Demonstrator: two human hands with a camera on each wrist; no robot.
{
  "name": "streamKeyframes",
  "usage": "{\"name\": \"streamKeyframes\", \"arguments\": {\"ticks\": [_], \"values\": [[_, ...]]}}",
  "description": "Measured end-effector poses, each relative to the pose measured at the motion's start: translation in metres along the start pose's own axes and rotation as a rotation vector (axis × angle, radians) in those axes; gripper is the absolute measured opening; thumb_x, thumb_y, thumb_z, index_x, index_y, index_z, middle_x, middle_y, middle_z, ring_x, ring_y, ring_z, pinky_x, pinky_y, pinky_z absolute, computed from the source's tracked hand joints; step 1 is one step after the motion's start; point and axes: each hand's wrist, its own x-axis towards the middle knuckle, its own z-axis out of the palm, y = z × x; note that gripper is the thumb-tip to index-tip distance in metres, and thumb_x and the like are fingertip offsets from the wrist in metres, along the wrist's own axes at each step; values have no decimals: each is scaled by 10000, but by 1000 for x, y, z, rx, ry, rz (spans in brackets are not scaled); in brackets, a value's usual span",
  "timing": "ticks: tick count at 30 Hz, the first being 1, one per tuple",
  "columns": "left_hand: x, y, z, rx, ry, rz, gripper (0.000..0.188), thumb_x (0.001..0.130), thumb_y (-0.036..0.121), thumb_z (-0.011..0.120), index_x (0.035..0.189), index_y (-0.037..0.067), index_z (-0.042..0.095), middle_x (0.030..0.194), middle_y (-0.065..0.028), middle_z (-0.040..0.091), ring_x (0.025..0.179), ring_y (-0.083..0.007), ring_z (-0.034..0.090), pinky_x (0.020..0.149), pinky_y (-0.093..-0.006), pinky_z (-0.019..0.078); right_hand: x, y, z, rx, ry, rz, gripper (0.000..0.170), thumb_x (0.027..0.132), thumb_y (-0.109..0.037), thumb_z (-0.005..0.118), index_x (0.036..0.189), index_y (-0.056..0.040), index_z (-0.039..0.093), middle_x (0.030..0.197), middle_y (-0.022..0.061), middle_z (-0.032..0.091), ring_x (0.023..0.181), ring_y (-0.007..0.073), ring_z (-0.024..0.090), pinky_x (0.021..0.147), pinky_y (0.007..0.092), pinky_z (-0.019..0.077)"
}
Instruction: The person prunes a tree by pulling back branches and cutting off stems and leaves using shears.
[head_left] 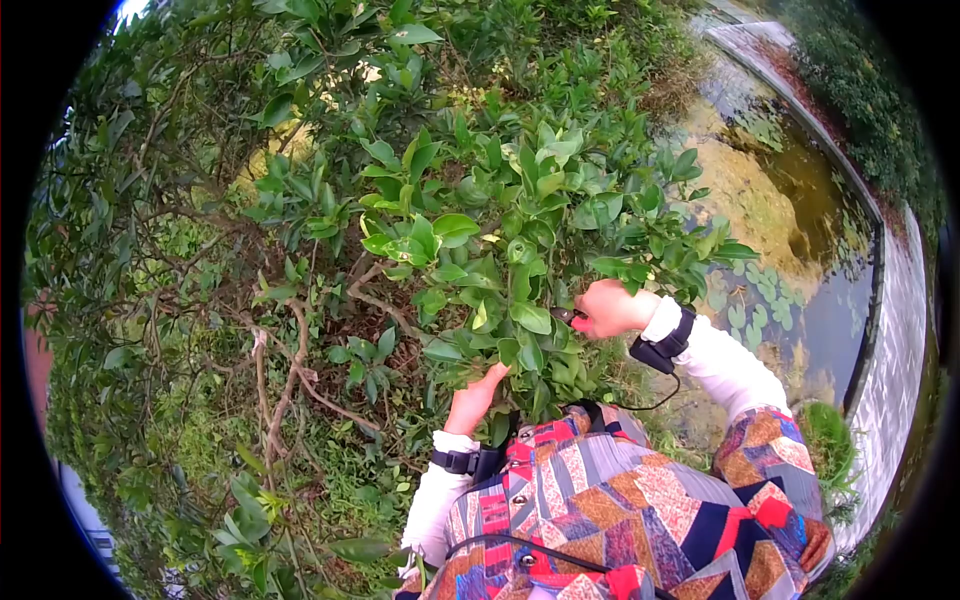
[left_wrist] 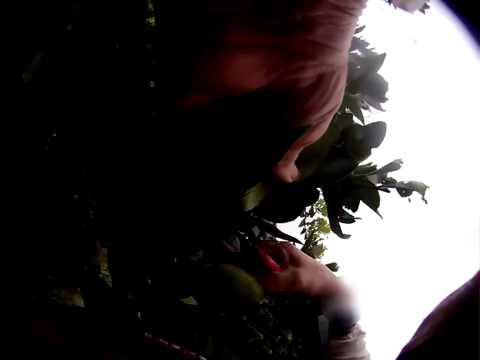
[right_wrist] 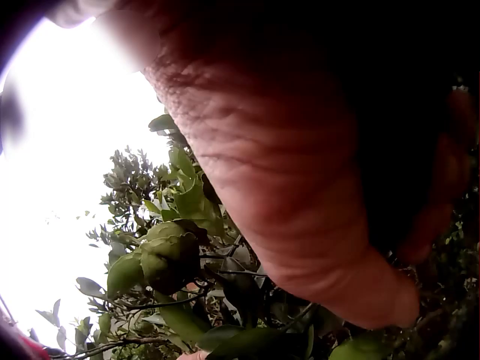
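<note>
Among the leaves of a green shrub (head_left: 530, 317), the right hand (head_left: 612, 308) grips a small tool with a red handle (head_left: 581, 324) and a dark front end. The left wrist view also shows this red handle (left_wrist: 268, 260) in the curled right hand (left_wrist: 300, 274). Lower and to the left, the left hand (head_left: 474, 402) reaches into the foliage, its thumb against the leaves; the other fingers are hidden, and whether they hold a stem is unclear. A rounded green shape (right_wrist: 171, 259), fruit or curled leaves, hangs beside the right hand (right_wrist: 292, 180).
Bare brown branches (head_left: 300, 345) spread at the left, above low undergrowth. On the right lies a pond (head_left: 765, 210) with lily pads, edged by a pale stone path (head_left: 893, 350). A thin black cable (head_left: 655, 405) hangs from the right wrist camera.
</note>
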Motion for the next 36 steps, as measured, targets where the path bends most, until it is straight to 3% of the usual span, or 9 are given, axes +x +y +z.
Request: {"name": "streamKeyframes", "arguments": {"ticks": [5,6,11,14,21,23,26,30,36], "values": [[13,-25,-1,-129,-6,132,338,946,211,701,1201,-2,638,1182,-67,664,1074,-144,601,955,-318,477,-12,12,15,330,89,-21,358,821,-352,719,841,-4,634,682,235,616,651,379,636,618,465,491],[10,-19,0,-99,-9,79,335,948,205,697,1205,-3,637,1201,-67,655,1078,-146,599,961,-316,473,-7,23,27,406,85,-35,362,800,-347,746,838,-15,606,676,165,607,623,314,626,603,427,474],[11,-1,1,-8,-2,105,384,935,186,711,1260,1,624,1227,-40,656,1091,-148,591,986,-316,454,-18,36,26,609,35,-12,390,791,-371,747,836,-15,593,683,80,577,601,199,571,571,357,447],[13,-4,0,-125,61,161,459,933,264,726,1283,-9,608,1256,-55,659,1114,-144,595,1012,-316,435,-48,33,12,1310,-127,-48,312,853,-383,722,843,-93,609,670,-25,534,559,65,520,512,230,389],[15,4,-1,-292,22,132,422,924,190,736,1275,-12,618,1249,-46,653,1115,-129,590,997,-297,440,-66,6,3,1812,-162,-42,311,894,-354,688,961,-60,612,798,10,601,696,122,618,650,257,500],[11,11,3,-307,33,117,409,922,194,738,1260,-11,631,1237,-43,657,1105,-125,592,992,-293,442,-66,5,6,1858,-127,-168,329,909,-311,662,1054,-23,600,861,49,620,774,174,639,749,304,525],[14,6,2,-322,38,139,404,919,203,744,1247,-11,642,1224,-40,659,1089,-123,594,987,-291,443,-57,-7,1,2070,-107,-621,408,903,-305,651,1163,-5,556,962,100,613,888,271,642,822,413,530],[7,16,6,-284,30,48,464,912,228,754,1279,-16,610,1247,-41,643,1088,-128,590,997,-299,439,-47,-35,-29,2096,208,-772,471,911,-368,642,1199,-5,556,988,103,604,936,272,643,877,431,535],[18,4,5,-269,-35,184,495,910,283,759,1281,-16,627,1256,-58,653,1121,-143,592,1007,-306,439,-12,-54,-71,2319,708,-693,339,1000,-354,558,1087,-31,614,964,95,634,941,278,653,868,454,557]]}}
